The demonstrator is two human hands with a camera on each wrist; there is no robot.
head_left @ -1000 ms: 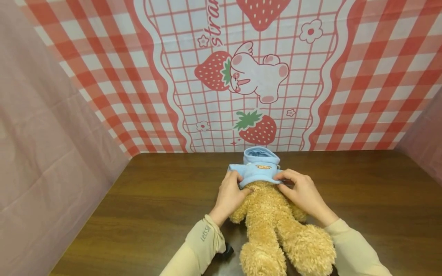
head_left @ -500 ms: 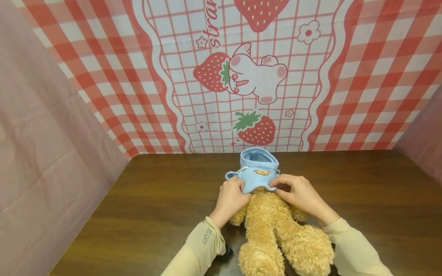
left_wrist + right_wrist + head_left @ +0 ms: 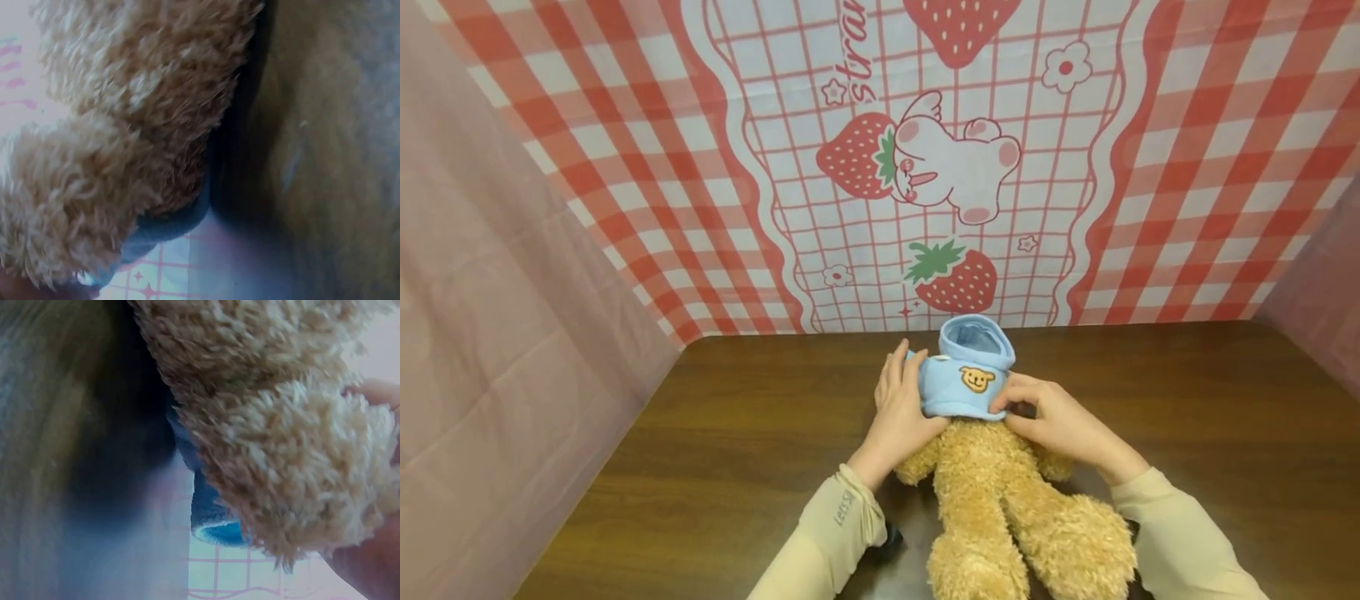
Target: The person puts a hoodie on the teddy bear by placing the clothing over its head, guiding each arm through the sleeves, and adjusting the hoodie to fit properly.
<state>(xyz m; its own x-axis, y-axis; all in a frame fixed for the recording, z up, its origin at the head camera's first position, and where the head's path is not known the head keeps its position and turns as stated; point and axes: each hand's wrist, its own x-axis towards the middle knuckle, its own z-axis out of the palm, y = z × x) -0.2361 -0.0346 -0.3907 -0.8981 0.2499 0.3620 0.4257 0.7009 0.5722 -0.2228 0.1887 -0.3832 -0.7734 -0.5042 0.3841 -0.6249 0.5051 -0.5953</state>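
Note:
A golden-brown teddy bear point(image 3: 977, 475) lies on the table with its feet toward me. A small light blue plush-toy sweatshirt point(image 3: 955, 392) with a yellow dog-like face patch covers its upper end, hiding the head. The collar gapes at the far end. My right hand point(image 3: 1060, 421) pinches the hem at the right side. My left hand point(image 3: 898, 417) lies along the shirt's left side, fingers stretched out past the sleeve and thumb near the hem. Both wrist views are filled by the bear's fur point(image 3: 144, 81), with blue cloth point(image 3: 212, 506) beyond it.
The dark wooden table point(image 3: 737, 433) meets a red-and-white checked strawberry cloth point(image 3: 760, 208) at its back edge. A pink-beige curtain point(image 3: 512, 333) hangs at the left. A small black object point(image 3: 889, 537) shows beside the left sleeve.
The left hand has gone from gripping the shirt's hem to stretched fingers along its side. The shirt has shifted slightly right, its patch now facing me more. The right hand stays at the hem.

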